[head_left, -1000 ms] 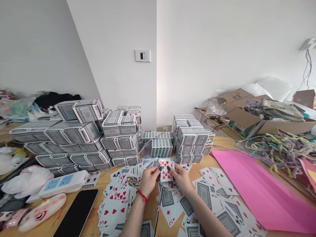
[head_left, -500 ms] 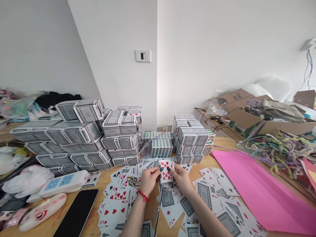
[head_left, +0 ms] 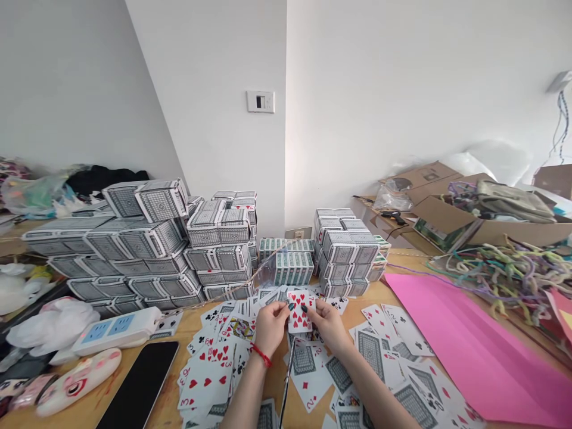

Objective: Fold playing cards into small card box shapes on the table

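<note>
In the head view, the left hand (head_left: 271, 326) and right hand (head_left: 329, 325) pinch a ten of hearts (head_left: 299, 322) between them — one at each side, upright above the worktop (head_left: 166, 398) — with a seven (head_left: 311, 302) peeking out behind it. Judging by the layout, plenty is finished: card-covered blocks (head_left: 161, 202) stand stacked at the back. The scattered playing cards (head_left: 208, 381) look loose and unassembled — seemingly still to be used.
</note>
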Available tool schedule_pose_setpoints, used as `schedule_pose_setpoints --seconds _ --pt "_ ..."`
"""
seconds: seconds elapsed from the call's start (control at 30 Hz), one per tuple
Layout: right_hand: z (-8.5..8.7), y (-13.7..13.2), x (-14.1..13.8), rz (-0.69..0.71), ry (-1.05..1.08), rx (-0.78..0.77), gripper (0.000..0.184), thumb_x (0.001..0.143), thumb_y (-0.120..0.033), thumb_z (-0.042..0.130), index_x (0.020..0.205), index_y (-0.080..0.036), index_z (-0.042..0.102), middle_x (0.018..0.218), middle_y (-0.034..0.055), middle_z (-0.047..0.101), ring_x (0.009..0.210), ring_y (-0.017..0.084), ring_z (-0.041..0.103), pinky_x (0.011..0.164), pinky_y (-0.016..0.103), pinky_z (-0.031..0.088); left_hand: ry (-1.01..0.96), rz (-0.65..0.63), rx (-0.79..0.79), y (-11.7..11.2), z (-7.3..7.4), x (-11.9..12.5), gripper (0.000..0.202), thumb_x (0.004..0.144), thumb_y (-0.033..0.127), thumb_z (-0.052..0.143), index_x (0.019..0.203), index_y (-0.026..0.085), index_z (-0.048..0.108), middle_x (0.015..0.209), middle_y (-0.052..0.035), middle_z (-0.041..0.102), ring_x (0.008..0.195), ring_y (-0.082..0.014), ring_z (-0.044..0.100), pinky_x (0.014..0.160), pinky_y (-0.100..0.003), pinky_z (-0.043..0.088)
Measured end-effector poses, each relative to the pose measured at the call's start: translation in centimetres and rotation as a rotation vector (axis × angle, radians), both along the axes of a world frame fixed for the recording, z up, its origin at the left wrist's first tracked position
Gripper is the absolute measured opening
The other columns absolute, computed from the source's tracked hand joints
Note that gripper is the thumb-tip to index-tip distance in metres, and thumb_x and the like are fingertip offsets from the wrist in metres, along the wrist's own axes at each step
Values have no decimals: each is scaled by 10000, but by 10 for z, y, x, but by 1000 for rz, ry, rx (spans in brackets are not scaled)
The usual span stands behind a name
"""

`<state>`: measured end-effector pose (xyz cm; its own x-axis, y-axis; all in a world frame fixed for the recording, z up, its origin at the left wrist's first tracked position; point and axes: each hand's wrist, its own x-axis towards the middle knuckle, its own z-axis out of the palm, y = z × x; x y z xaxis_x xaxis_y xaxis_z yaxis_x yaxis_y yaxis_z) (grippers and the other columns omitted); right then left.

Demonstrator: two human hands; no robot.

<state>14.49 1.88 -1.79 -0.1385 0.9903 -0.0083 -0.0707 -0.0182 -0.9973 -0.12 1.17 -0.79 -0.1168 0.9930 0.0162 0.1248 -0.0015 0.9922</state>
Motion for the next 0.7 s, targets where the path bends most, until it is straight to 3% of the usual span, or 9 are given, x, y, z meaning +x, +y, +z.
schedule_pose_setpoints --seconds 0.23,0.43,0.57,0.7 --pt "6 -3 -1 -9 -73 28 439 605 -582 578 537 -195 381 453 -54 389 418 86 348 405 212 289 235 78 119 -4 4 3 161 712 245 468 570 173 492 491 39 424 476 -108 406 486 -219 327" --pt "2 -1 -1 -17 -34 -11 405 612 -566 583 638 -170 507 486 -21 476 462 120 434 420 223 327 74 -71 102 -4 6 1 211 756 348 461 718 162 554 614 4 532 574 -130 484 543 -223 382" --pt "5 -3 -2 22 10 -27 410 607 -564 591 656 -162 525 498 -11 502 471 124 453 429 226 343 -50 -80 87 -2 6 -2 275 776 383 433 749 154 582 712 -26 598 672 -150 530 642 -250 420" --pt "7 -4 -3 52 31 -39 414 611 -567 588 660 -162 521 524 -9 513 473 115 446 437 223 344 -106 -75 60 -1 4 -3 296 766 405 448 731 144 584 687 -24 595 666 -155 534 634 -254 427"
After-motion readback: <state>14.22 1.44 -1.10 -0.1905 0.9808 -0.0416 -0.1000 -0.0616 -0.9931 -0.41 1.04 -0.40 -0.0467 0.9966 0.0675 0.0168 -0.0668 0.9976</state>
